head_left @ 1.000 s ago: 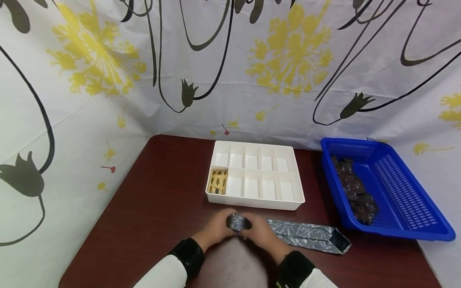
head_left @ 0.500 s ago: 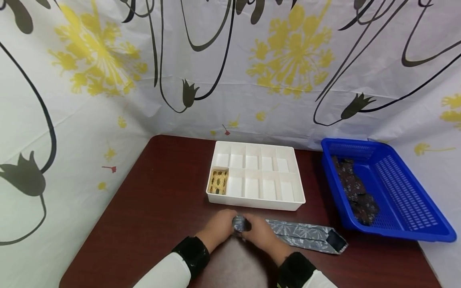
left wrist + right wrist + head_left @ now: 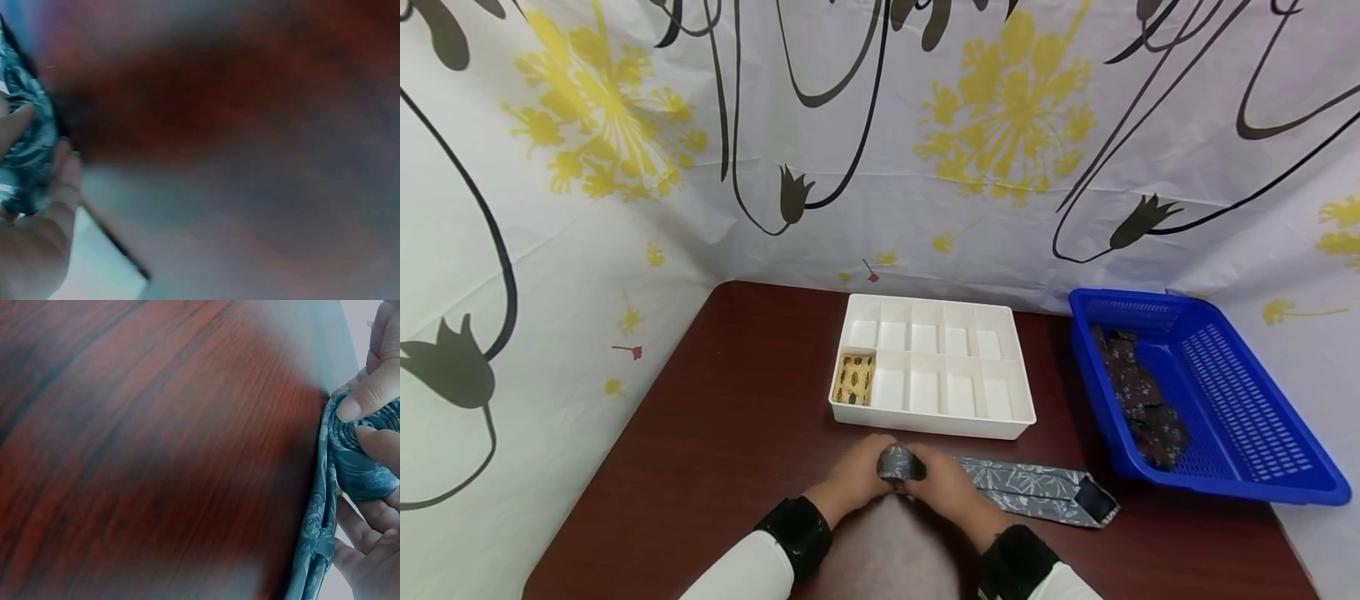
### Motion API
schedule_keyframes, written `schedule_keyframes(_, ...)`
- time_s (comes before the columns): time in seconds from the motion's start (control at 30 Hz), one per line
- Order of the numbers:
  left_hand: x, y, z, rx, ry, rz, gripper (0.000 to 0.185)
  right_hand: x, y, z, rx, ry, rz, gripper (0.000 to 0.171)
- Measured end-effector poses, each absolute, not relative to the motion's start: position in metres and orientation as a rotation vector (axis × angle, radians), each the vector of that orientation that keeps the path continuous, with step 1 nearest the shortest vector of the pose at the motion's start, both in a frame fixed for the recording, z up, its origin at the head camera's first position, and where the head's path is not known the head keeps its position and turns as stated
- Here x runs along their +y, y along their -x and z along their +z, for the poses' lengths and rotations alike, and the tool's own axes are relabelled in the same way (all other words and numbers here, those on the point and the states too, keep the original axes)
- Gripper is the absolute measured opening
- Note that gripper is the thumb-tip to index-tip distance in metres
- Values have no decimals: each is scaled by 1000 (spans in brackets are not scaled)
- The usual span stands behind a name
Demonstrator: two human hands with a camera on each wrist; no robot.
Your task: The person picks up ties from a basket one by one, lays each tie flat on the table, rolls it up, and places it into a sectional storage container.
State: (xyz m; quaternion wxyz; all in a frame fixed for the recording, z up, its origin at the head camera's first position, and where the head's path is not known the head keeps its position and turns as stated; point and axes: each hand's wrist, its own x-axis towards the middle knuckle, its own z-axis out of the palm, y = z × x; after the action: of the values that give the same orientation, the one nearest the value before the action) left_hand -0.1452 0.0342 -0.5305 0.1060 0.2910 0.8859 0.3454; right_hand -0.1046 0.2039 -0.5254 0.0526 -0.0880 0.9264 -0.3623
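**Both hands closed on a part-rolled necktie at the near edge of the counter**

The left hand (image 3: 855, 479) and the right hand (image 3: 946, 487) meet over the dark red wooden counter (image 3: 722, 425), fingers curled round the coiled end of a grey, leaf-patterned fabric necktie (image 3: 901, 467). The right wrist view shows a thumb and fingertips (image 3: 365, 400) pinching the tight spiral of the roll; the left wrist view is blurred, but fingers lie against the same cloth. The unrolled remainder of the tie lies flat on the counter, running to the person's right, its wide pointed end (image 3: 1093, 502) near the blue plastic lattice basket (image 3: 1262, 392).

Assessment: the cloth looks light, soft and smooth, so the coil is likely to spring loose if released. The sound hold is across the flat faces of the roll, pressing the outer wrap down.

Just beyond the hands stands a white plastic compartment tray (image 3: 1015, 400); its near-left cell holds a rolled yellow patterned tie (image 3: 853, 377). A dark patterned tie (image 3: 1138, 400) lies in the basket.
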Motion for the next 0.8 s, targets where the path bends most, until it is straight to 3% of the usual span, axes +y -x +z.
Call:
schedule_keyframes(0.13,31,147,-536,2575,-857,1115,38,207,107,-526,2828,305,-1093,44)
schedule_keyframes(0.43,43,142,-521,2777,-794,719,24,211,110,-524,2850,356,-990,41)
schedule_keyframes(0.8,63,134,-507,2855,-692,350,26,208,107,-524,2851,292,-997,57)
